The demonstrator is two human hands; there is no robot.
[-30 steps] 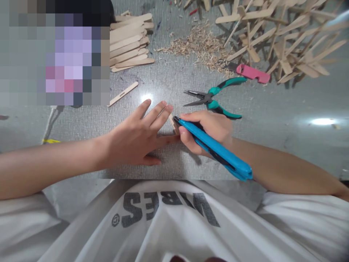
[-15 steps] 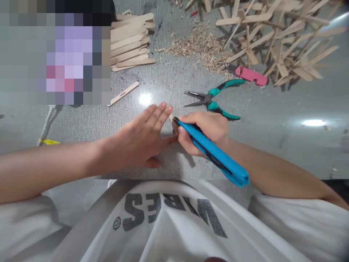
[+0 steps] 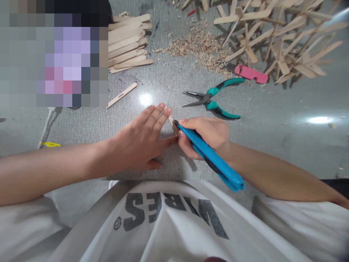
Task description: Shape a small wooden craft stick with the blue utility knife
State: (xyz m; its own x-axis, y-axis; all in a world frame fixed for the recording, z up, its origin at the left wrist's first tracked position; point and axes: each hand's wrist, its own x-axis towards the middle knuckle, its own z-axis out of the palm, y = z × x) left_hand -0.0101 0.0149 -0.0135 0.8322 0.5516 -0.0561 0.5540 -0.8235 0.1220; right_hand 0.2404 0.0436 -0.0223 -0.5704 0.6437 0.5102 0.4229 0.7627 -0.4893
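Note:
My right hand (image 3: 208, 136) is closed around a blue utility knife (image 3: 215, 156), its dark tip resting on a small wooden stick (image 3: 171, 120). The stick lies on the grey table, partly hidden by my fingers. My left hand (image 3: 141, 138) lies palm down with its fingers spread, the fingertips along the stick's left side and one finger reaching across its near end. Beyond my right hand lie pliers (image 3: 207, 99) with green handles, their jaws apart. Up and left of my left hand is a loose stick (image 3: 121, 95) with a small slot in its middle.
A stack of flat sticks (image 3: 129, 43) is at the upper left, beside a blurred-out area. Wood shavings (image 3: 199, 47) and a pink folding knife (image 3: 251, 74) lie further back. Crossed sticks (image 3: 272, 40) are heaped at the upper right. A white cable (image 3: 47, 125) carries a yellow tag.
The back end of the blue knife has swung slightly left and toward my body. My left hand stays nearly in place. The whole view has shifted a little.

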